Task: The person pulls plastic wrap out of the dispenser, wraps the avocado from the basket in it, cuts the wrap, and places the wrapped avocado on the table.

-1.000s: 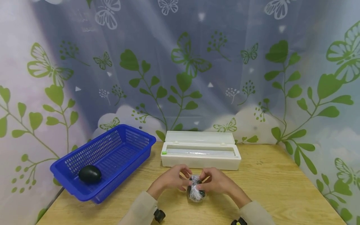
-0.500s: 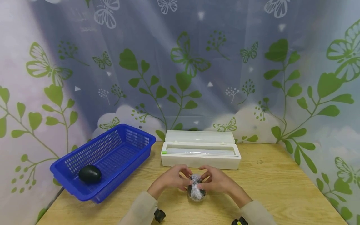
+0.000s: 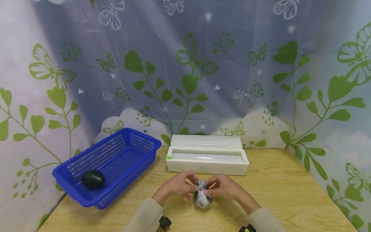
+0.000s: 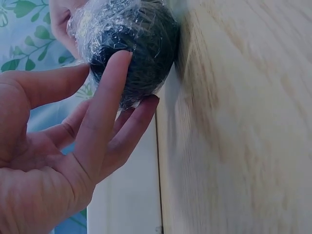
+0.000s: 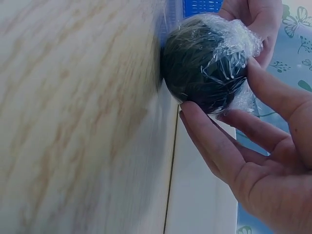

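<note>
A dark green avocado (image 3: 202, 199), covered in crinkled clear plastic wrap, sits on the table in front of the person. From its left side the left hand (image 3: 181, 186) holds it, with thumb and fingertips on the film. The right hand (image 3: 223, 187) grips the opposite side, thumb toward the wearer. In the left wrist view the wrapped avocado (image 4: 141, 48) touches the wooden surface, and bunched film shows on one side. The right wrist view shows the right thumb and fingertips around the same avocado (image 5: 204, 63). Some fingers are partly hidden behind it.
A white cling film box (image 3: 207, 166), its lid raised and a roll inside, stands just behind the hands. At the left, a blue perforated basket (image 3: 127, 175) holds an unwrapped dark green avocado (image 3: 93, 179). A patterned curtain (image 3: 246, 80) closes off the back of the wooden table (image 3: 290, 193).
The fingers of the right hand have shifted slightly over the wrap. The wrapped avocado stays in the same place between both hands.
</note>
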A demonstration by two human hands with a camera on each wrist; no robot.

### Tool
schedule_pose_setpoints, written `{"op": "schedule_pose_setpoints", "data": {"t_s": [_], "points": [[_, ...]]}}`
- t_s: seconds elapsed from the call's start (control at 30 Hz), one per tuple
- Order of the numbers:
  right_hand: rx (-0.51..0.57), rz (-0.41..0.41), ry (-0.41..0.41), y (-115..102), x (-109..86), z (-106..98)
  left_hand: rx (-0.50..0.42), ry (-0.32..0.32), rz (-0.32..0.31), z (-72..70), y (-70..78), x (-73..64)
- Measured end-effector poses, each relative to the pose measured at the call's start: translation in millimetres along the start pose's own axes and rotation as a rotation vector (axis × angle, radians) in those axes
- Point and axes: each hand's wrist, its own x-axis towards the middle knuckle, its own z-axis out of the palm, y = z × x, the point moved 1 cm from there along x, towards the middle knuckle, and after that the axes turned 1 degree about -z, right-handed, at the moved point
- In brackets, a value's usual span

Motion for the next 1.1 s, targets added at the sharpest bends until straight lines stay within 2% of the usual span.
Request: {"op": "schedule_pose_setpoints", "data": {"t_s": [0.2,0.47,0.73,0.9,1.1], "points": [[0.064,0.032,-0.017,1,-0.5,0,0.002,-0.009,-0.012,0.6,-0.7,-0.8],[0.205,0.14,-0.059,2,-2.3,-2,-0.045,-0.015,-0.044,0.9,-3.7,0.6],[0.267,0.174,-0.073,1,-9.7,-11,-0.11,0.024,-0.03,12.7,0.4,3.5],[0.298,0.168,-0.072,5,-21.0,-27,-0.104,0.04,0.012,24.8,10.3,14.4],[0.284,0.179,-0.052,13,-38.5,-57,-0.151,0.083,0.077,48.4,24.8,37.3]]}}
